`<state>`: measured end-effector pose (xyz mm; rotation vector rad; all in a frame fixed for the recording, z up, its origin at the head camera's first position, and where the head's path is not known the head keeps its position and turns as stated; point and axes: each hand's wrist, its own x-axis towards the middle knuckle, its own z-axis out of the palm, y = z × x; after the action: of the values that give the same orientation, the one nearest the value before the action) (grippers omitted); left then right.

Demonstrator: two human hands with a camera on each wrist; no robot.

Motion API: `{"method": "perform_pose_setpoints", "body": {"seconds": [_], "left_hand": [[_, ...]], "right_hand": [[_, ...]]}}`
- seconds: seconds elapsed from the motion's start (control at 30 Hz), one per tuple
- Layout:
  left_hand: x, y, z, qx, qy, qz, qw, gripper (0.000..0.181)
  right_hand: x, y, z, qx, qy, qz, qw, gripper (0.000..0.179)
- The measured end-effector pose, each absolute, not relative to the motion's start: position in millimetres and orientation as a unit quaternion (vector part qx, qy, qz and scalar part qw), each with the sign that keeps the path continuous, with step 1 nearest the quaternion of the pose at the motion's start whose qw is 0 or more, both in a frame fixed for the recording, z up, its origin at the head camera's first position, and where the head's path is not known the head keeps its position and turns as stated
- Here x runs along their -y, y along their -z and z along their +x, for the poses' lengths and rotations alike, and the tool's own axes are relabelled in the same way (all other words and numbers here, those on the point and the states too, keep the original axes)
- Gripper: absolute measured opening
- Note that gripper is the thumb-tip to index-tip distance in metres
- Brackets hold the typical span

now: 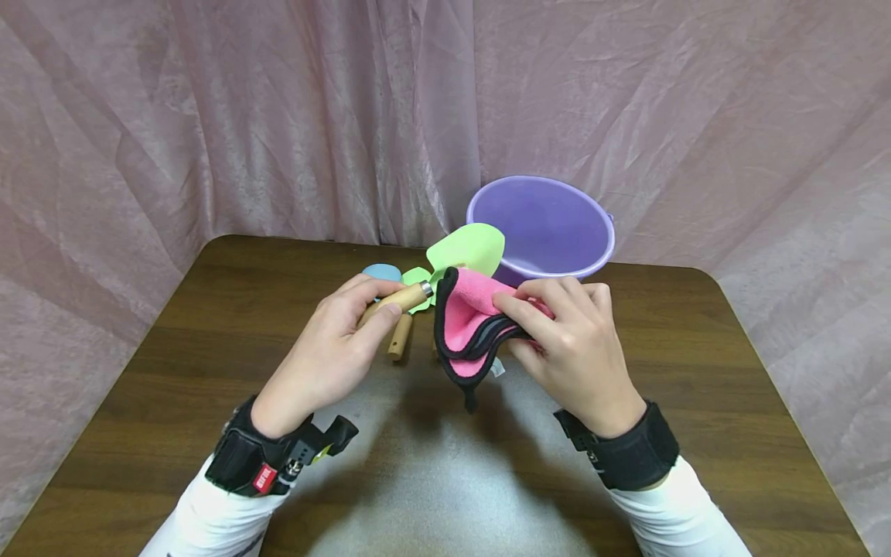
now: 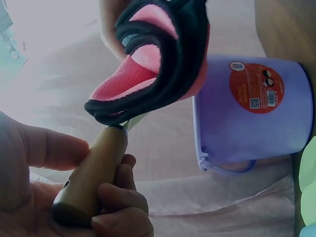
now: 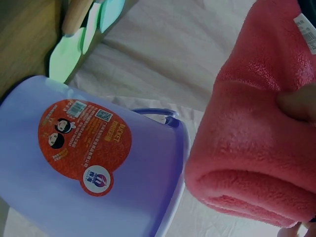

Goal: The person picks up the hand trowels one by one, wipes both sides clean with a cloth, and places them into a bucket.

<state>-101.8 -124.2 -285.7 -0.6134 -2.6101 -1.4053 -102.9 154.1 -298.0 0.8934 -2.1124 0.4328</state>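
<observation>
The left grip [image 1: 330, 340] was curled round the wooden handle [image 1: 402, 299] of a tool above the counter [image 1: 696, 387]; a pink cloth [image 1: 476, 298] mostly hid its other end. The right grip [image 1: 574, 340] pinched that folded, black-edged cloth, just right of the handle. Beyond them, a large green blade [image 1: 468, 246], a smaller green blade [image 1: 415, 276] and a blue piece [image 1: 381, 271] lay left of a purple bucket [image 2: 256, 133] on the counter's far side.

A folded pink, black-edged cloth [image 1: 465, 313] is held aloft; near it slants a wooden-handled tool [image 1: 405, 297], metal collar [image 1: 426, 289] toward the cloth.
</observation>
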Motion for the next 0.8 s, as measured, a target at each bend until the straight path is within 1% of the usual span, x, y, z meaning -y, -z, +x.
{"method": "perform_pose_setpoints", "body": {"seconds": [0.17, 0.37, 0.63, 0.8], "left_hand": [[125.6, 285.5, -100.9, 0.858, 0.472, -0.199, 0.046, 0.027], [126.3, 285.8, -100.6, 0.856, 0.475, -0.200, 0.048, 0.026], [124.3, 285.1, -101.5, 0.862, 0.459, -0.205, 0.064, 0.027], [125.4, 284.5, -101.6, 0.859, 0.464, -0.206, 0.062, 0.026]], "right_hand": [[-153.5, 297.7, -102.9, 0.825, -0.165, 0.367, 0.397, 0.028], [-152.9, 296.9, -103.1, 0.818, -0.160, 0.371, 0.409, 0.025], [-154.4, 297.0, -104.5, 0.833, -0.175, 0.328, 0.410, 0.028], [-156.9, 297.0, -106.2, 0.841, -0.200, 0.298, 0.406, 0.027]]}}
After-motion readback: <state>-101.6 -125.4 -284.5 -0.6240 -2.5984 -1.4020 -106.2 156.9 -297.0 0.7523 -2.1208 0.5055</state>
